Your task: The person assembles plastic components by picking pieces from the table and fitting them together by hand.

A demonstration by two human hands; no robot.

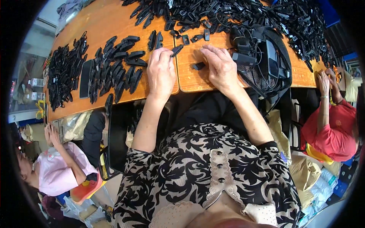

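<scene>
My left hand (161, 72) is closed at the near edge of the wooden table, with a slim black plastic clip (177, 50) jutting out past its fingertips. Across the seam between two tabletops, my right hand (220, 70) has its fingers curled inward. A small black plastic piece (198, 66) pokes out at its fingertips, which partly hide it. Just beyond both hands lie a few loose black parts (185, 39), and two black clips (152, 40) sit beyond my left knuckles.
Black clips lie in rows (121, 57) to the left, beside a dark flat phone-like slab (86, 79) and another pile (64, 76). A large heap (228, 15) covers the far side. A black mesh bag with cables (279, 72) borders my right hand. Co-workers sit left (62, 167) and right (330, 129).
</scene>
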